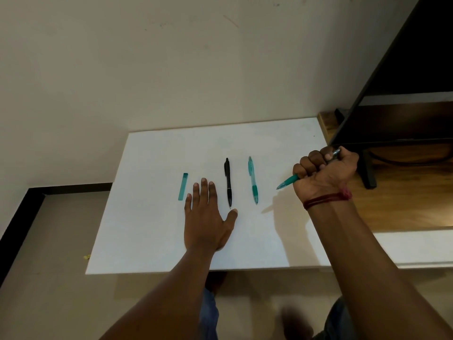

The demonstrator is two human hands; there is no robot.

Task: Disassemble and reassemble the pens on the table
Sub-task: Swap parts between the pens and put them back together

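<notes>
At frame right, the right grip (326, 170) was fisted round a teal pen (290, 180) above the table (147, 217). The left grip (207, 217) lay flat on it at centre, fingers straight, left of a black pen (228, 182) and a second teal pen (253, 180).

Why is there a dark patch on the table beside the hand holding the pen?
Head view: it is the shadow of the right hand and its green pen, cast leftward on the table; light likely comes from the right.

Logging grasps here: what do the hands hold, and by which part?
The right hand grips a teal pen in its fist, round the barrel's middle; the left hand holds nothing.
</notes>
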